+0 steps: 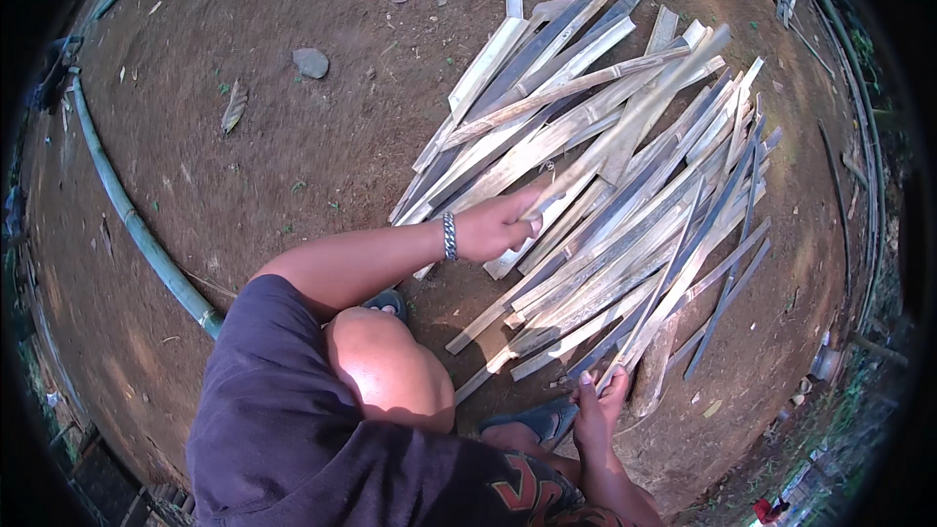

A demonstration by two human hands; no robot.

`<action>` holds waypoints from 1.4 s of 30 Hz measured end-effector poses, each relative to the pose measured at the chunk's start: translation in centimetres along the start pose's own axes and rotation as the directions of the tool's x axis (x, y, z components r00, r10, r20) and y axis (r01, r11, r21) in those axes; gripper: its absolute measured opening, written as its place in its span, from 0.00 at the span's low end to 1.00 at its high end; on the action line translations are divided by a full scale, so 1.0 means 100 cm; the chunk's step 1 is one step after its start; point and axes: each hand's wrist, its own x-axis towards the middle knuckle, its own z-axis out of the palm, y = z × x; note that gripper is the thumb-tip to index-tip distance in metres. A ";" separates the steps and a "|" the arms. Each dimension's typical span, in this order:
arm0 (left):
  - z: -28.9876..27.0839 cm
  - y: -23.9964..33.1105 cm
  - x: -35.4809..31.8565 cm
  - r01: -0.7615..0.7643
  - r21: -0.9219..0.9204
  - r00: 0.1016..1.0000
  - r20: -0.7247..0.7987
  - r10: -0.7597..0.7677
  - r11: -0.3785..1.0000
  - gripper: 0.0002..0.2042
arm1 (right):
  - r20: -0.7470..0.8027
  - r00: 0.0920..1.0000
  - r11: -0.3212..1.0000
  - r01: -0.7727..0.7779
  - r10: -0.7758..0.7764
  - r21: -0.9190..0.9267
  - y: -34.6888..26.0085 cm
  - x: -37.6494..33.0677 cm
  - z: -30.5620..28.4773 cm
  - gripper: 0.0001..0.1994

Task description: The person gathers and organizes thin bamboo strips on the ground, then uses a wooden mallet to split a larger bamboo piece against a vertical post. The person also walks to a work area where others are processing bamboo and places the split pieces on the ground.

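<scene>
My left hand [496, 226], with a chain bracelet [450, 236] at its wrist, is closed around the near end of a split bamboo strip [639, 117]. That strip slants up and away to the right over a pile of bamboo strips [576, 127], blurred toward its far end. Lower down, my right hand [597, 402] pinches the near end of a thin bamboo strip [669, 268] between thumb and fingers. Its length lies over the right-hand part of the pile. Pale and dark grey strips in the pile overlap, mostly pointing the same way.
A short log [652, 371] lies under the strips beside my right hand. On the left, a long green bamboo pole [146, 234] curves across the dirt ground [293, 156]. A grey stone [310, 62] and a dry leaf [234, 105] lie there. My sandalled foot [532, 422] stands near the pile.
</scene>
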 end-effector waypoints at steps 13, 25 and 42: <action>0.118 -0.011 -0.028 -0.518 0.308 0.731 0.644 0.226 0.798 0.40 | -0.133 0.990 0.808 0.032 0.057 0.588 -0.025 0.022 0.008 0.22; 0.016 -0.019 0.012 -0.294 0.617 0.941 0.053 0.335 0.730 0.24 | -0.212 0.974 0.966 -0.016 0.073 0.259 -0.028 0.023 0.023 0.10; -0.163 -0.054 0.021 0.538 0.802 0.742 -0.597 0.306 0.259 0.27 | -0.110 0.968 0.960 -0.203 0.227 0.194 0.006 0.008 -0.003 0.12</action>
